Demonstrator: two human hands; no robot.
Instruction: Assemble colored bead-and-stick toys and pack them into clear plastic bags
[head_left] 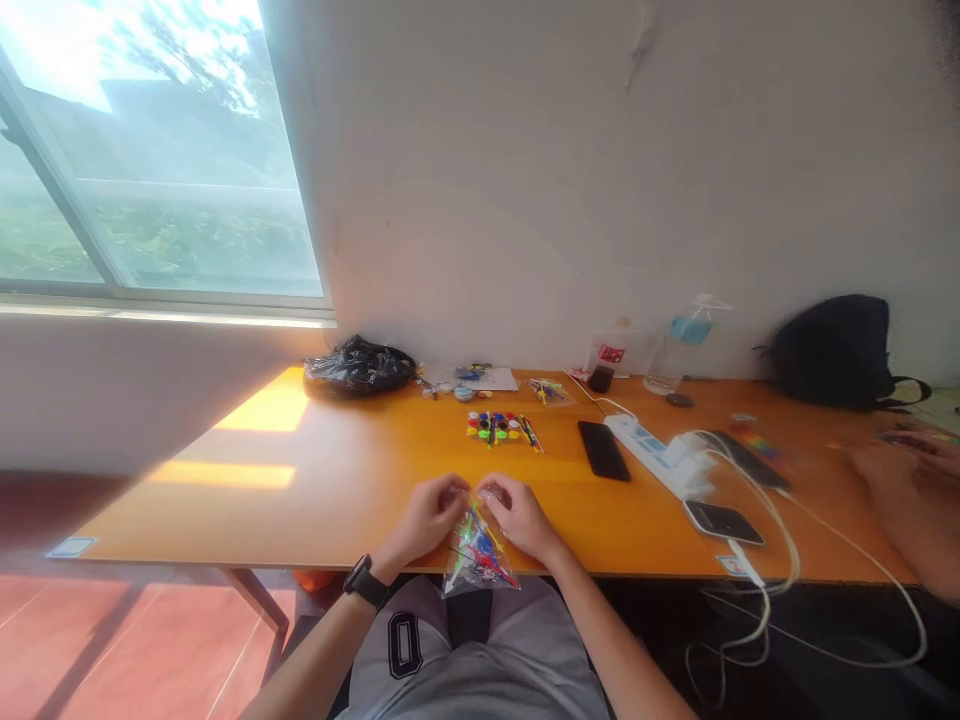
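Note:
My left hand (436,512) and my right hand (517,512) pinch the top of a clear plastic bag (480,560), one at each side. Inside the bag are small colourful pieces in blue, yellow, green and red. It hangs at the table's front edge, above my lap. Beyond my hands, little paint pots (493,426) in several colours stand in rows. Thin paintbrushes (531,434) lie beside them. Exactly how my fingertips grip the bag's top is too small to make out.
On the wooden table (360,470) lie a black phone (604,450), a white power strip (649,450) with cables and a charging phone (724,522). Farther back are a black plastic bag (360,366), a water bottle (667,360) and a dark backpack (832,352). Another person's hands (900,470) are at the right.

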